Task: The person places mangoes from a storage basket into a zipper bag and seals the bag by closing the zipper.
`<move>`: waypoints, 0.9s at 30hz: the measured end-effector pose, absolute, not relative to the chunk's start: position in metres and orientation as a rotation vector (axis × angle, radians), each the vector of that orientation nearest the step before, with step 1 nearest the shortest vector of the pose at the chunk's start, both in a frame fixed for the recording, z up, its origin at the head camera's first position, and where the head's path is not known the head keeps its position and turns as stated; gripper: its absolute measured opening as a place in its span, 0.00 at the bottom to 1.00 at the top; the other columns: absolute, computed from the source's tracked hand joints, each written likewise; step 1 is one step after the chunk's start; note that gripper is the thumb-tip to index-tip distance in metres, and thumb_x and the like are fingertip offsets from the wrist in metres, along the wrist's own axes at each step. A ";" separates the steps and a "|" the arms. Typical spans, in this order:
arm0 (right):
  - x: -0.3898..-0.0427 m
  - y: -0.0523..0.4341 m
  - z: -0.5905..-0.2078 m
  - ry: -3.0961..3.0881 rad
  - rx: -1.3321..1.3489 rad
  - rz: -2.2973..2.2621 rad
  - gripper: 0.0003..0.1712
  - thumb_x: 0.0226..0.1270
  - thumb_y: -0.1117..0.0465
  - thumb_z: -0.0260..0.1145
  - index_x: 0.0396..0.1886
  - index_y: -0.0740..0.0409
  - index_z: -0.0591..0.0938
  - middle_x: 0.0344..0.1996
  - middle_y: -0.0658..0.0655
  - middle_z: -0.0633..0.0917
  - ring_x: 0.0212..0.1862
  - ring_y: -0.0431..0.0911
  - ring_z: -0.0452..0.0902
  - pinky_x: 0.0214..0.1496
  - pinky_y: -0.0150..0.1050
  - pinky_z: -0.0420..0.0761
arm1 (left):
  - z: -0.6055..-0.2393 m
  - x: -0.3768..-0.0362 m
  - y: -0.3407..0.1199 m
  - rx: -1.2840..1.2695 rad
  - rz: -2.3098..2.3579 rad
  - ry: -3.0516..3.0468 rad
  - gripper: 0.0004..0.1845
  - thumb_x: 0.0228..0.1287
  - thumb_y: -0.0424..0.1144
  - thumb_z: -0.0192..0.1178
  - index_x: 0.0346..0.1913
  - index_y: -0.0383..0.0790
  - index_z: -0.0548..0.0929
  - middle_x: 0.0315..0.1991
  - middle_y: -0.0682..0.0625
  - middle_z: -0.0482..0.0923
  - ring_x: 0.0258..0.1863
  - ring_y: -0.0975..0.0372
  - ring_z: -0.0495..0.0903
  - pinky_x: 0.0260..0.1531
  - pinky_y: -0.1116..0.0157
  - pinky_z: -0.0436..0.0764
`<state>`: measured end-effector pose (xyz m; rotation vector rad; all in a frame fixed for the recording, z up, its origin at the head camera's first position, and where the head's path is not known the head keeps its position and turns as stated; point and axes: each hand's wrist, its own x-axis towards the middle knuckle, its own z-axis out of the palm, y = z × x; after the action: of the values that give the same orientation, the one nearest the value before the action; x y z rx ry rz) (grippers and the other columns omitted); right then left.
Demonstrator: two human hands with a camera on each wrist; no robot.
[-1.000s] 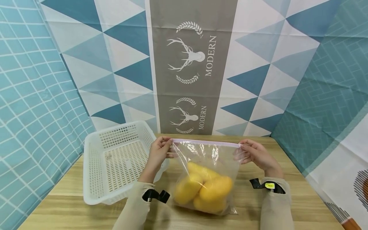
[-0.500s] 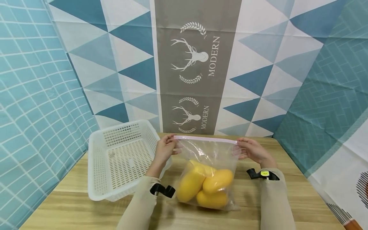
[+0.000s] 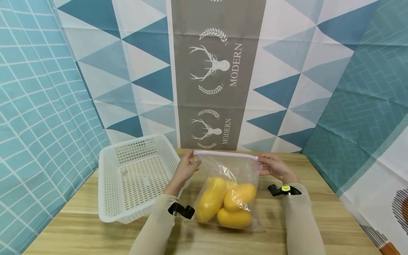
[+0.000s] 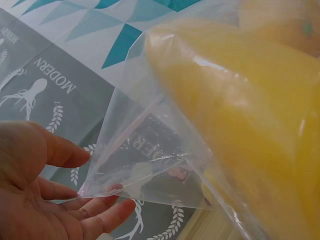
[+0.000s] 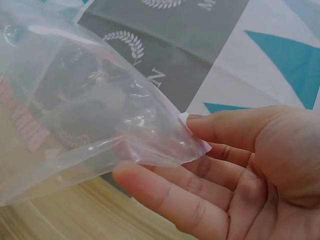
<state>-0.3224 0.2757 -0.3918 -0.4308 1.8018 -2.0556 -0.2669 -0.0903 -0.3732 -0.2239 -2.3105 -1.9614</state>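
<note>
1. My left hand [image 3: 186, 168] pinches the left top corner of the clear zip bag [image 3: 229, 191], thumb against fingertips [image 4: 112, 207], the other fingers loosely spread.
2. My right hand [image 3: 273, 167] pinches the right top corner between thumb and index finger [image 5: 170, 200]; the rest lie relaxed.
3. The bag hangs between my hands, its bottom resting on the wooden table [image 3: 318, 219] near the middle, holding yellow mangoes [image 3: 223, 203].
4. A white perforated basket [image 3: 108, 184] sits at the table's left edge, just beside my left forearm.
</note>
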 end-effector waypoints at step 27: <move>-0.316 0.278 -0.389 2.122 -0.369 -1.904 0.29 0.82 0.58 0.48 0.70 0.76 0.59 0.48 0.55 0.79 0.43 0.44 0.83 0.53 0.48 0.81 | -0.364 -0.262 -0.096 -0.216 -1.850 -2.458 0.39 0.74 0.43 0.51 0.77 0.26 0.47 0.74 0.26 0.49 0.70 0.36 0.59 0.65 0.43 0.64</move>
<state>-0.3159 0.2778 -0.3891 -0.3688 2.1217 -1.9044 -0.2622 -0.0964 -0.3638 -0.2163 -2.4578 -1.8496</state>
